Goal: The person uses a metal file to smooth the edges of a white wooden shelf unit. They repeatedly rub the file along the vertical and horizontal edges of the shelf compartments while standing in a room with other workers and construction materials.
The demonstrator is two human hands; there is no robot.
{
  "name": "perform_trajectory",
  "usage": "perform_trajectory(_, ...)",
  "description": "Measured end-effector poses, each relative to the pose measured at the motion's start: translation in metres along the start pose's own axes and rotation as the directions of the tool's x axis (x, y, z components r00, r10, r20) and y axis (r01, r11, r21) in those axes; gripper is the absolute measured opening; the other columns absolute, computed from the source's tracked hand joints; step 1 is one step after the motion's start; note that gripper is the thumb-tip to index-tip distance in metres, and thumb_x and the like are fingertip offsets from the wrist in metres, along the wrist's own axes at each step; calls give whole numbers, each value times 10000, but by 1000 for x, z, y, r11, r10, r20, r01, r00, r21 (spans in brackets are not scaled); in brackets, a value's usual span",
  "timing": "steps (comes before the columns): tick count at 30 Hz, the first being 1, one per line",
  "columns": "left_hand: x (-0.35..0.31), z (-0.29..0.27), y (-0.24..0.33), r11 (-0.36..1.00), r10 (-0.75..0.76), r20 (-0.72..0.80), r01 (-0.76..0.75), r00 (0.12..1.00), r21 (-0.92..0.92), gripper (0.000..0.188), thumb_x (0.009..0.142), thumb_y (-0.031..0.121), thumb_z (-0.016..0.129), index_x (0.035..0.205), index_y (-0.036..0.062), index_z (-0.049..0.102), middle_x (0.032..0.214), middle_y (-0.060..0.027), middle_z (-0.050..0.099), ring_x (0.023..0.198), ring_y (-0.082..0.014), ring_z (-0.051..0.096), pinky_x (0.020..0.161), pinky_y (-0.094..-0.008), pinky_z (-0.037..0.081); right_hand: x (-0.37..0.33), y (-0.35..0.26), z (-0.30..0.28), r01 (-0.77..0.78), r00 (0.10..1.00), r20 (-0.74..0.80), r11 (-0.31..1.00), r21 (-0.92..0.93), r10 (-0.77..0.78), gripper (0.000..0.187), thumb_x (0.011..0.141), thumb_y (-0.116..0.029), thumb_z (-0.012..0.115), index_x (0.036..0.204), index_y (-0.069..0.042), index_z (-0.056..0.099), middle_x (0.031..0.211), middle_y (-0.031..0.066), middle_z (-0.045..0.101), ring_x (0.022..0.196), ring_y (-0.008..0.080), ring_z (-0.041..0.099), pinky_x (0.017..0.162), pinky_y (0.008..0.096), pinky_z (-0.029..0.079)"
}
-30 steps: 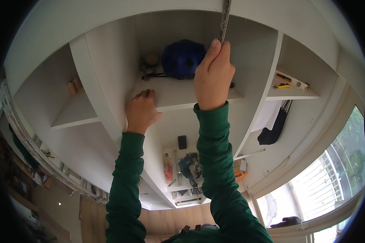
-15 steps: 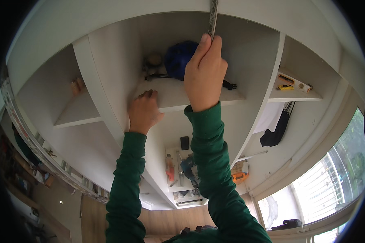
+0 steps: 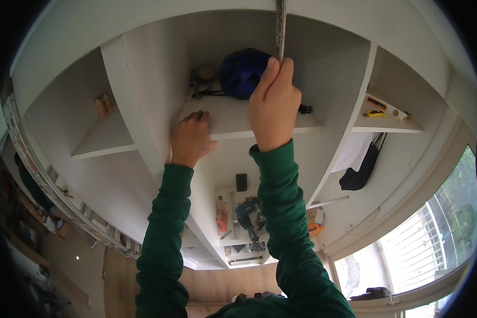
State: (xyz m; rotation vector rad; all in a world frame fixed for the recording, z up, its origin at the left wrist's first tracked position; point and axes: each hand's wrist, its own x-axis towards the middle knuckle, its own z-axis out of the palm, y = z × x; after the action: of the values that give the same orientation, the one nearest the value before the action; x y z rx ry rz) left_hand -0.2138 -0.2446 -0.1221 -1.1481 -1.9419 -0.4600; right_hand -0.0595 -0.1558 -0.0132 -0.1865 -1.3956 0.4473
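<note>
My right hand [image 3: 275,114] is raised in front of the cabinet's middle compartment, closed round the lower end of a long, narrow, speckled grey strip [image 3: 280,32]. The strip stands upright, and its top runs out of view past the upper front edge. At the left end of the middle shelf board [image 3: 244,119], my left hand [image 3: 191,139] is closed on the front edge, with its fingers curled on top. Behind my right hand lies a blue helmet [image 3: 241,73] with black straps, partly hidden. A round, brownish object [image 3: 204,72] sits beside it, too dim to name.
A spirit level [image 3: 389,109] and a yellow cutter [image 3: 375,114] lie on the right shelf. Below it hangs a black bag [image 3: 361,168]. Power tools [image 3: 247,213] and a dark phone-like block [image 3: 241,182] are lower down. A ladder [image 3: 63,199] stands at left; a window [image 3: 413,249] is at right.
My right hand has shifted slightly right and down with the strip. The view has moved a little, and my left hand stays on the shelf edge.
</note>
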Motion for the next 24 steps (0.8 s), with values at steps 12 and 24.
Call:
perform_trajectory(12,0,-5,-2,1000,-16,55,15,998,18,430,606,221,817,943,33,628,969,-130,682,853,-307,694,729,-374,586,-30,29,-13,41,995,94,996,-77,-33,259,1059,-218,450,873,-40,420,484,132,493,408,358,539,378,421,384)
perform_trajectory(24,1,-9,-2,1000,-20,116,20,993,-1,494,655,207,780,1090,29,628,1042,-153,692,909,-342,686,773,-425,580,-22,24,-29,20,989,148,999,-44,-13,247,1051,-231,470,899,-38,440,492,161,502,432,384,553,379,439,391)
